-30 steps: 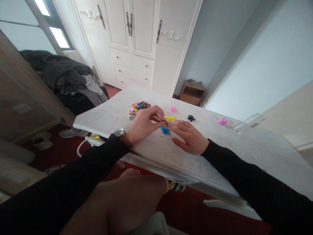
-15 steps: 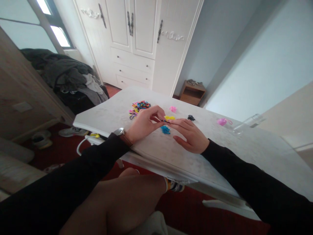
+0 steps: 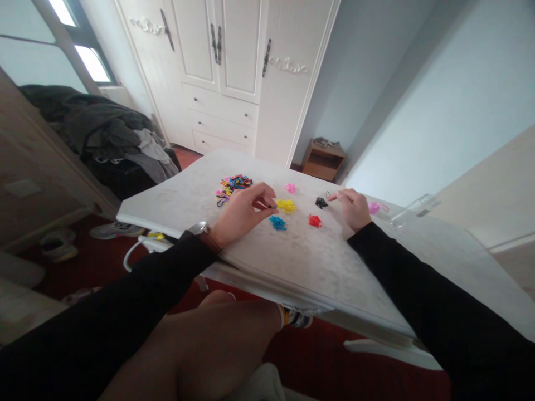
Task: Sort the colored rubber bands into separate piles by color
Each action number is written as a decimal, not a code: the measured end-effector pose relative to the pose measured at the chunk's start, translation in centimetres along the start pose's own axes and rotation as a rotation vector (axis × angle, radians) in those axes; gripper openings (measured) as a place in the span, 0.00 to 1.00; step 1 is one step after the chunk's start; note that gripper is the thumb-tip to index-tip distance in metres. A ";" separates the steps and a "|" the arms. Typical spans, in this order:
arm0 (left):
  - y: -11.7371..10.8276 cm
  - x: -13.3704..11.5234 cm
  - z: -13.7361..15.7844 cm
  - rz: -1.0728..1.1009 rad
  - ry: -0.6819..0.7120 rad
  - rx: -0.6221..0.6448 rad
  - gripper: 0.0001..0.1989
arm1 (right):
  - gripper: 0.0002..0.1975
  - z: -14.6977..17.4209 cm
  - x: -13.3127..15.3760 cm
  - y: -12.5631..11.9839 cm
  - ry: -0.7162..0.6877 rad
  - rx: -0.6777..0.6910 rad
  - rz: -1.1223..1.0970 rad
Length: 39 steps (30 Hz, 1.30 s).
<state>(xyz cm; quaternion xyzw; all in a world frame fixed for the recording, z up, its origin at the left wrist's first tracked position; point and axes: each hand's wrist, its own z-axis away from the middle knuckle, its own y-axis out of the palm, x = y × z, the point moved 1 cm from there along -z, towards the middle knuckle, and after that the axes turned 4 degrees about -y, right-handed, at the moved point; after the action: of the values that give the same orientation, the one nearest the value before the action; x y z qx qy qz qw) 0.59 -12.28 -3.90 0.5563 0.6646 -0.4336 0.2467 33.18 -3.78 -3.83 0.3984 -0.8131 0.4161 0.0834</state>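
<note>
My left hand (image 3: pixel 246 214) is closed in a pinch over the table, with the dark end of what look like small rubber bands showing at its fingertips. Beside it lies a mixed heap of coloured rubber bands (image 3: pixel 237 182), partly hidden by the hand. My right hand (image 3: pixel 353 209) has curled fingers, and a single black rubber band (image 3: pixel 327 195) shows at its fingertips, just over the black pile (image 3: pixel 321 203). Between the hands are yellow bands (image 3: pixel 286 206), blue bands (image 3: pixel 277 223) and red bands (image 3: pixel 315 221). Pink bands (image 3: pixel 290 188) lie farther back.
A pink object with a loop (image 3: pixel 377 208) and a clear plastic container (image 3: pixel 413 211) stand to the right on the white table (image 3: pixel 267 262). Behind it are a white wardrobe (image 3: pixel 234 78) and a small wooden cabinet (image 3: pixel 322 161). Clothes (image 3: pixel 96 128) are heaped at left.
My right hand has left my left hand and moved right to the black pile with a black rubber band. The red pile, covered before, now shows. My left hand keeps its pinch.
</note>
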 end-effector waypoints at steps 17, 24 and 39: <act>0.0 0.1 -0.1 -0.006 0.029 0.005 0.10 | 0.20 0.0 0.2 0.7 0.176 0.082 0.197; -0.1 0.1 0.0 0.004 0.014 0.011 0.10 | 0.20 0.0 0.7 0.5 0.066 0.051 0.168; 0.0 -0.1 0.0 0.050 0.020 -0.017 0.12 | 0.14 3.2 10.3 1.8 -0.850 0.366 0.061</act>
<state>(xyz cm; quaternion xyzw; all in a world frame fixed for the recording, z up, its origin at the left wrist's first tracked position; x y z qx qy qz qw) 0.60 -12.35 -3.78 0.5750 0.6565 -0.4160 0.2557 25.64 -11.51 -2.18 0.5176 -0.6998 0.3548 -0.3413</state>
